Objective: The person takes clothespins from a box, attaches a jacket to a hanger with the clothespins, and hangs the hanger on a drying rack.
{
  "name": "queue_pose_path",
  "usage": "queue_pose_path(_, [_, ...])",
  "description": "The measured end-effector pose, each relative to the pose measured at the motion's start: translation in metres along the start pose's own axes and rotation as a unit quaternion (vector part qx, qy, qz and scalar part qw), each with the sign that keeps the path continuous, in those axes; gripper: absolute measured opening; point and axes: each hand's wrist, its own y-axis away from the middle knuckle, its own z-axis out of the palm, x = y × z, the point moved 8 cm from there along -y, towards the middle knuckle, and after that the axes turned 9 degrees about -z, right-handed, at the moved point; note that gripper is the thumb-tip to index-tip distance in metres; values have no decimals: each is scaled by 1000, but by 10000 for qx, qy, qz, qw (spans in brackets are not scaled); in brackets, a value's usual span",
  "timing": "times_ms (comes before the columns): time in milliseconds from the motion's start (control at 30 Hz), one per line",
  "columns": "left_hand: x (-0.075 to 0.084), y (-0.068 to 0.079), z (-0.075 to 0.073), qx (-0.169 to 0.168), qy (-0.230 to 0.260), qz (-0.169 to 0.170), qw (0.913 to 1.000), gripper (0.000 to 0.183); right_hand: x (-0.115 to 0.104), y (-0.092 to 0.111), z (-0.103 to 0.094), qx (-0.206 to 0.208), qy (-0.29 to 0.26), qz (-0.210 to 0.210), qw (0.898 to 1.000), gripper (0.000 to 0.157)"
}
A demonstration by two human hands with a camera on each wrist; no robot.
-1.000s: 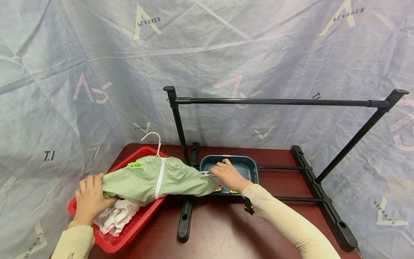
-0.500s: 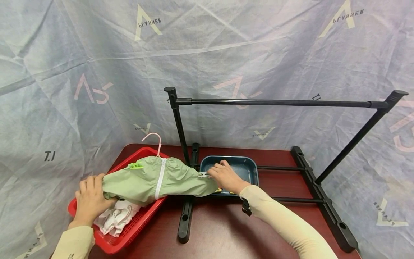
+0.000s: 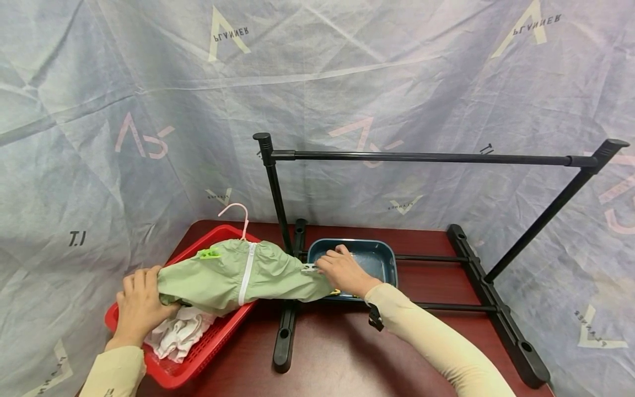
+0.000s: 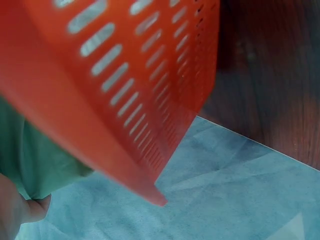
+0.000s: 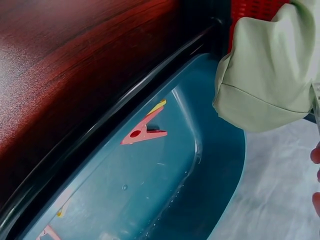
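A light green garment (image 3: 213, 284) with a white zip lies across the red basket, on a pink hanger (image 3: 246, 220). My left hand (image 3: 141, 303) grips its left end; the left wrist view catches part of that hand beside green cloth (image 4: 45, 160). A bright green clothespin (image 3: 209, 253) sits at the garment's left upper edge. Toward the other end, my right hand (image 3: 344, 270) pinches a white clothespin (image 3: 308, 267) against the cloth. Whether its jaws clasp the fabric cannot be told. In the right wrist view, only fingertips (image 5: 315, 154) show at the right edge.
White cloth (image 3: 181, 333) lies inside the red basket (image 3: 171, 380). A blue tray (image 3: 384, 249) under my right hand holds a pink clothespin (image 5: 142, 132) and yellow ones. The black rack (image 3: 421, 157) stands over it on the dark red table (image 3: 337, 353).
My right hand has shifted slightly left, bringing the white clothespin farther over the green garment. My left hand, the hanger and the basket look unmoved.
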Motion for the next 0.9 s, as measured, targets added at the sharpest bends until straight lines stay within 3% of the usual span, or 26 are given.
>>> queue_pose_path(900, [-2, -1, 2, -241, 2, -147, 9996, 97, -2, -1, -1, 22, -72, 41, 10000, 9])
